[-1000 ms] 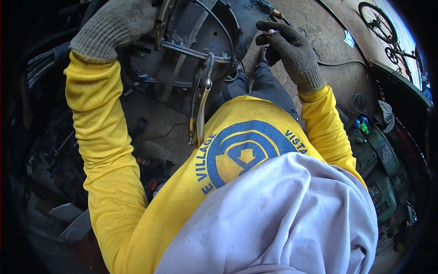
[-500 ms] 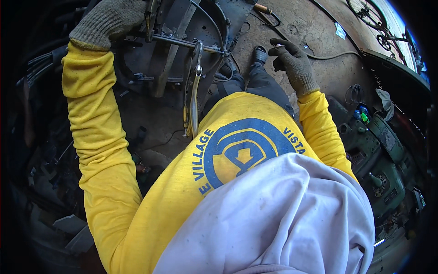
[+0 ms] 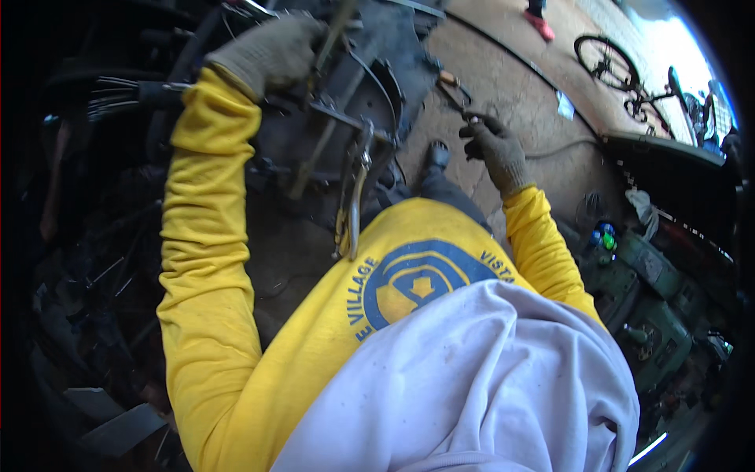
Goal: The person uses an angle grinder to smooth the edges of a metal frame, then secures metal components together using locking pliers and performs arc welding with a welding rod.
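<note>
My left hand [image 3: 271, 57], in a grey knit glove, is closed beside an upright metal bar [image 3: 334, 35] at the top of a dark metal frame [image 3: 314, 130]. What its fingers hold, if anything, is hidden and blurred. Locking clamp pliers [image 3: 362, 167] grip a crossbar of the frame, their long handles hanging toward my body. Out to the right, my right hand [image 3: 499, 153], in a similar glove, is held above the floor with its fingers curled. A small pale spot shows at its fingertips, too small to name.
A wooden-handled tool [image 3: 449, 78] lies beyond my right hand, and a hose [image 3: 562, 148] crosses the concrete floor. Farther right are a bicycle [image 3: 609, 64] and green machinery [image 3: 657, 338]. Someone's red shoe [image 3: 539, 25] is at the top. Bundled rods [image 3: 130, 90] stick out at left.
The view has shifted, and the frame and clamp pliers appear slightly lower. My left hand appears farther right, by the upright bar. My right hand stays curled. A red shoe has come into sight.
</note>
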Motion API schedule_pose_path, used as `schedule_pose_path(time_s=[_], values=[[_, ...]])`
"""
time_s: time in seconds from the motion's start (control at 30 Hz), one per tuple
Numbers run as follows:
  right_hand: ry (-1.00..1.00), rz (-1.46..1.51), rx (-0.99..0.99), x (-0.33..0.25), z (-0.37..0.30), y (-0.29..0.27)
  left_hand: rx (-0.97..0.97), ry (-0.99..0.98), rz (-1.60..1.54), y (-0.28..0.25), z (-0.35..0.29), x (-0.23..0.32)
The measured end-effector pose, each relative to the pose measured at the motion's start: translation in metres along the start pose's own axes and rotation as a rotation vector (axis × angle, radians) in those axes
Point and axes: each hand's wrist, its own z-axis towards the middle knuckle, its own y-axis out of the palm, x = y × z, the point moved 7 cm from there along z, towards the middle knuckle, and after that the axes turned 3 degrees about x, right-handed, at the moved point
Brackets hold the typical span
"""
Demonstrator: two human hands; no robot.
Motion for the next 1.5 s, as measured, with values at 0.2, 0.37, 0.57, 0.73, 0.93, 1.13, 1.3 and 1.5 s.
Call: schedule_pose_path(time_s=[0.2, 0.37, 0.57, 0.73, 0.93, 1.13, 1.3, 1.5], values=[[-0.180, 0.102, -0.094, -0.107, 0.047, 0.039, -0.021, 0.068, 0.161, -0.009, 0.000, 0.009], [-0.407, 0.057, -0.206, -0.209, 0.086, 0.096, -0.022, 0.027, 0.199, -0.002, 0.004, 0.006], [-0.829, -0.295, -0.263, -0.332, 0.182, 0.198, -0.254, -0.069, 0.233, 0.005, 0.011, 0.010], [-0.882, -0.791, -0.182, -0.391, 0.199, 0.277, -0.200, -0.077, 0.249, -0.002, 0.000, 0.012], [-0.895, -0.898, -0.224, -0.402, 0.215, 0.313, -0.202, -0.150, 0.222, -0.006, -0.001, 0.010], [-1.053, -0.751, -0.198, -0.446, 0.221, 0.312, -0.066, -0.068, 0.217, 0.000, 0.002, 0.001], [-1.055, -0.108, -0.241, -0.540, 0.167, 0.221, -0.090, -0.117, 0.209, -0.005, 0.009, 0.007], [-0.984, 0.118, -0.472, -0.484, 0.088, 0.049, -0.063, 0.026, 0.101, -0.007, 0.002, 0.005]])
